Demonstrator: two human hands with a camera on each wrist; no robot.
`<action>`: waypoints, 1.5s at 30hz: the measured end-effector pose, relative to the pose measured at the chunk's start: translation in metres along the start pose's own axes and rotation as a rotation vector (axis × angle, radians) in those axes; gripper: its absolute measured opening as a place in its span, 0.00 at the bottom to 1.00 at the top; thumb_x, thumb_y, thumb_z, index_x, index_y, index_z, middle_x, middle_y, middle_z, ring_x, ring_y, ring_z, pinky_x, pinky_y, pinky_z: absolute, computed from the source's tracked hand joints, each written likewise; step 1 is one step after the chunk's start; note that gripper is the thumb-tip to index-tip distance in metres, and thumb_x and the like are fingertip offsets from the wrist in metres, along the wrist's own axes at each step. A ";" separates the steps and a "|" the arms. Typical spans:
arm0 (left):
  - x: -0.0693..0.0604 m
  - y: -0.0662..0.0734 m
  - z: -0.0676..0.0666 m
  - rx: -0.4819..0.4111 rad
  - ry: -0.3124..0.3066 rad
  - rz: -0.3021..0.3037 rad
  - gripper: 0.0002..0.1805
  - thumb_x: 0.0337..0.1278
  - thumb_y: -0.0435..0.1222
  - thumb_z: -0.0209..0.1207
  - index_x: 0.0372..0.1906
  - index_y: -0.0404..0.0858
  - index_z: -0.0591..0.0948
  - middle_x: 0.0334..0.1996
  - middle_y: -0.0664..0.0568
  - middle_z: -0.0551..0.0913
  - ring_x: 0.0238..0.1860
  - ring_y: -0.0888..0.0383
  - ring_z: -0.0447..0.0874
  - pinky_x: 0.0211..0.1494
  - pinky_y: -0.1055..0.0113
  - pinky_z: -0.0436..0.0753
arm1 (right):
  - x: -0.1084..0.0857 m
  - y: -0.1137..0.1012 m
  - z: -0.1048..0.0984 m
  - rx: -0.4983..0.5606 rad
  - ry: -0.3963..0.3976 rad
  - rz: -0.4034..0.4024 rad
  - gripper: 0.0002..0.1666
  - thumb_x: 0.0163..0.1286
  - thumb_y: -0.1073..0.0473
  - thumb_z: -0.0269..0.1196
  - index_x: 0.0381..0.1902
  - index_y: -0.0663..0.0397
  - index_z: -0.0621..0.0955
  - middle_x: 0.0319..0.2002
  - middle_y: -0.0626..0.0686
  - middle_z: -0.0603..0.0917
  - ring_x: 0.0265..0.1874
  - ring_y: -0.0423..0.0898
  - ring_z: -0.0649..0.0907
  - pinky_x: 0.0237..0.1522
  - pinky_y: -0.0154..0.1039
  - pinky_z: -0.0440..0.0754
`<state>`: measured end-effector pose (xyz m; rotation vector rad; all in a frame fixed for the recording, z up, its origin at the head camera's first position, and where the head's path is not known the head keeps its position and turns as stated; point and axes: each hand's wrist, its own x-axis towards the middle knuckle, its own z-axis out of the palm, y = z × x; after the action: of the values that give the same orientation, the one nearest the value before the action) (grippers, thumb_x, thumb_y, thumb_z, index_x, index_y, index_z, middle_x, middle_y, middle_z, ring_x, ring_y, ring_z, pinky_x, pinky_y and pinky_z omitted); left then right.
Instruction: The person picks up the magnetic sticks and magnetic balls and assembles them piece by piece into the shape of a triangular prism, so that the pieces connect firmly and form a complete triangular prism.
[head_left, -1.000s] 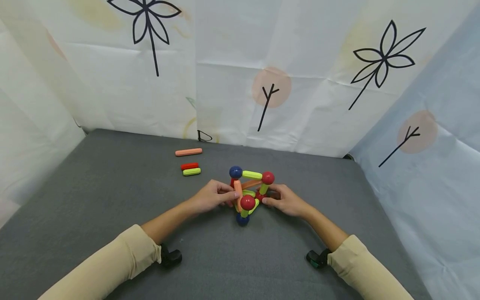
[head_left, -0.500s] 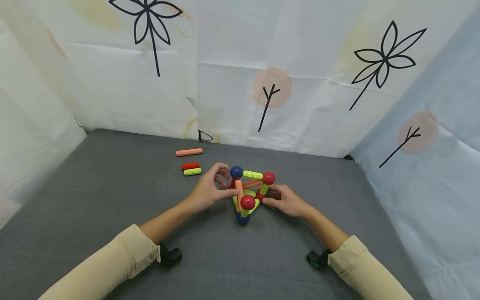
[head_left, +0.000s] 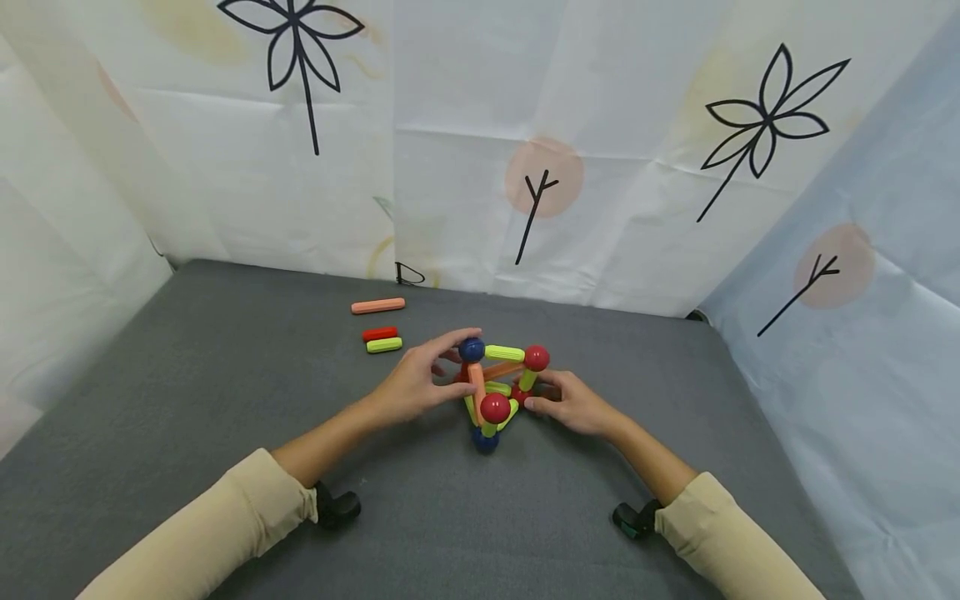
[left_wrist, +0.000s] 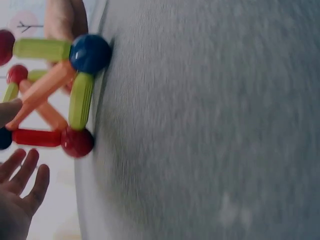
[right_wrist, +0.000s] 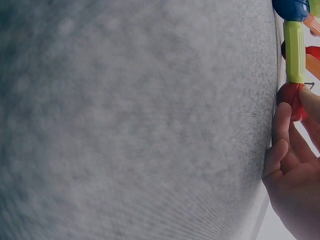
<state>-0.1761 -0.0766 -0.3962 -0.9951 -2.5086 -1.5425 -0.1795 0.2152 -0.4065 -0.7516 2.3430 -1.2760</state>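
Magnetic balls and rods form an upright frame [head_left: 505, 353] between both hands on the grey surface. My left hand [head_left: 408, 385] is at its left side. The thumb touches an orange rod [head_left: 477, 383], and the extended index finger reaches the upper blue ball [head_left: 471, 350]. In the left wrist view the other fingers [left_wrist: 37, 187] spread apart from the frame; the index finger is hidden there. My right hand [head_left: 573, 404] pinches a lower red ball [right_wrist: 290, 100] between thumb and finger. A lower blue ball [head_left: 486, 440] stands nearest the front, under another red ball [head_left: 495, 408].
Loose rods lie at the back left: a long orange rod [head_left: 378, 306], a short red rod [head_left: 379, 333] and a short yellow-green rod [head_left: 384, 345]. A white printed curtain [head_left: 457, 167] closes off the table's [head_left: 247, 367] back and sides.
My left hand first loosens from the orange rod and spreads its fingers, then its index finger reaches over the upper blue ball. The right hand keeps its pinch; the frame stays nearly still.
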 end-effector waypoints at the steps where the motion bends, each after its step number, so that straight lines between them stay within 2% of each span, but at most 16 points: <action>1: -0.001 -0.001 -0.003 0.007 -0.004 0.005 0.42 0.53 0.33 0.72 0.73 0.46 0.67 0.62 0.49 0.77 0.54 0.49 0.79 0.50 0.51 0.83 | 0.000 0.000 0.000 -0.001 0.000 -0.003 0.24 0.73 0.64 0.60 0.64 0.66 0.73 0.58 0.62 0.79 0.50 0.54 0.82 0.43 0.37 0.82; 4: -0.004 -0.008 -0.015 0.047 0.007 0.004 0.41 0.53 0.30 0.71 0.72 0.44 0.68 0.62 0.47 0.78 0.54 0.44 0.80 0.51 0.48 0.82 | 0.000 -0.001 0.000 -0.010 0.000 -0.005 0.23 0.74 0.63 0.60 0.64 0.65 0.74 0.58 0.62 0.80 0.49 0.54 0.82 0.43 0.38 0.81; 7: -0.008 -0.020 -0.031 0.137 0.058 -0.006 0.36 0.54 0.29 0.70 0.69 0.40 0.72 0.59 0.44 0.80 0.55 0.41 0.80 0.53 0.45 0.80 | 0.001 -0.001 0.000 -0.019 0.001 -0.005 0.23 0.74 0.63 0.60 0.64 0.65 0.74 0.57 0.61 0.80 0.49 0.53 0.82 0.44 0.37 0.81; 12: -0.016 -0.046 -0.059 0.265 0.128 -0.103 0.28 0.54 0.28 0.69 0.63 0.34 0.77 0.55 0.39 0.83 0.54 0.42 0.83 0.54 0.44 0.79 | 0.000 -0.001 0.000 -0.017 0.005 -0.002 0.23 0.73 0.63 0.60 0.64 0.65 0.74 0.58 0.61 0.80 0.52 0.54 0.82 0.46 0.37 0.81; 15: -0.021 -0.056 -0.071 0.321 0.104 -0.177 0.26 0.55 0.28 0.69 0.61 0.33 0.78 0.52 0.39 0.84 0.51 0.44 0.84 0.51 0.45 0.79 | 0.000 0.000 0.000 -0.016 0.004 0.004 0.23 0.73 0.63 0.61 0.64 0.65 0.74 0.57 0.61 0.80 0.51 0.54 0.82 0.45 0.37 0.82; 18: -0.026 -0.061 -0.079 0.381 0.058 -0.204 0.25 0.55 0.29 0.69 0.59 0.34 0.79 0.50 0.41 0.85 0.47 0.46 0.84 0.48 0.46 0.78 | 0.000 0.000 0.000 -0.015 0.002 0.011 0.23 0.73 0.63 0.61 0.64 0.65 0.74 0.57 0.61 0.80 0.50 0.54 0.82 0.45 0.38 0.82; 22: -0.027 -0.064 -0.082 0.408 0.021 -0.212 0.23 0.57 0.28 0.68 0.59 0.35 0.80 0.47 0.43 0.86 0.46 0.47 0.83 0.48 0.46 0.78 | 0.000 -0.001 -0.001 -0.014 0.006 0.012 0.23 0.73 0.63 0.61 0.63 0.65 0.74 0.57 0.62 0.80 0.50 0.53 0.82 0.44 0.38 0.82; 27: -0.025 -0.064 -0.081 0.385 0.008 -0.266 0.25 0.58 0.27 0.65 0.62 0.35 0.78 0.45 0.42 0.86 0.42 0.48 0.85 0.46 0.48 0.80 | 0.001 0.000 0.000 -0.015 0.002 0.010 0.23 0.73 0.64 0.61 0.63 0.65 0.74 0.57 0.61 0.80 0.48 0.53 0.82 0.44 0.38 0.82; 31: -0.023 -0.061 -0.078 0.319 0.012 -0.301 0.25 0.60 0.27 0.61 0.64 0.33 0.75 0.46 0.39 0.86 0.42 0.47 0.86 0.47 0.48 0.82 | 0.001 0.000 0.000 -0.015 0.003 0.011 0.23 0.73 0.64 0.61 0.63 0.65 0.74 0.57 0.61 0.80 0.48 0.52 0.82 0.44 0.37 0.81; 35: -0.022 -0.055 -0.074 0.182 0.028 -0.292 0.26 0.61 0.26 0.59 0.65 0.31 0.73 0.48 0.37 0.85 0.44 0.46 0.87 0.49 0.50 0.83 | 0.001 0.000 0.000 -0.013 0.003 0.015 0.23 0.73 0.63 0.61 0.64 0.65 0.74 0.57 0.61 0.80 0.46 0.52 0.82 0.42 0.38 0.81; 36: -0.022 -0.053 -0.072 0.134 0.030 -0.289 0.27 0.61 0.25 0.59 0.66 0.30 0.72 0.49 0.36 0.85 0.45 0.46 0.87 0.48 0.51 0.83 | 0.001 0.000 0.000 -0.014 0.003 0.017 0.23 0.73 0.63 0.61 0.64 0.65 0.74 0.57 0.61 0.80 0.46 0.52 0.82 0.42 0.38 0.81; 39: -0.022 -0.045 -0.066 -0.084 0.024 -0.308 0.31 0.60 0.24 0.60 0.69 0.28 0.68 0.50 0.33 0.83 0.47 0.45 0.86 0.46 0.55 0.85 | 0.001 0.000 0.000 -0.016 0.003 0.018 0.23 0.73 0.64 0.61 0.64 0.65 0.74 0.57 0.61 0.80 0.47 0.53 0.82 0.43 0.38 0.82; 43: -0.021 -0.027 -0.054 -0.372 0.042 -0.409 0.30 0.61 0.26 0.62 0.67 0.25 0.69 0.52 0.34 0.80 0.47 0.53 0.86 0.50 0.55 0.84 | 0.001 0.000 0.000 -0.013 0.003 0.015 0.23 0.73 0.64 0.61 0.64 0.65 0.74 0.57 0.61 0.80 0.49 0.54 0.82 0.44 0.38 0.82; 45: -0.021 -0.016 -0.046 -0.464 0.055 -0.446 0.28 0.62 0.29 0.63 0.65 0.25 0.70 0.52 0.36 0.80 0.46 0.56 0.86 0.55 0.53 0.82 | 0.001 0.001 0.000 -0.013 0.002 0.009 0.23 0.73 0.64 0.61 0.64 0.65 0.74 0.57 0.62 0.80 0.49 0.54 0.82 0.44 0.38 0.82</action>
<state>-0.1814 -0.1292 -0.3925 -0.4056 -2.5032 -2.3114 -0.1808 0.2150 -0.4072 -0.7428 2.3556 -1.2598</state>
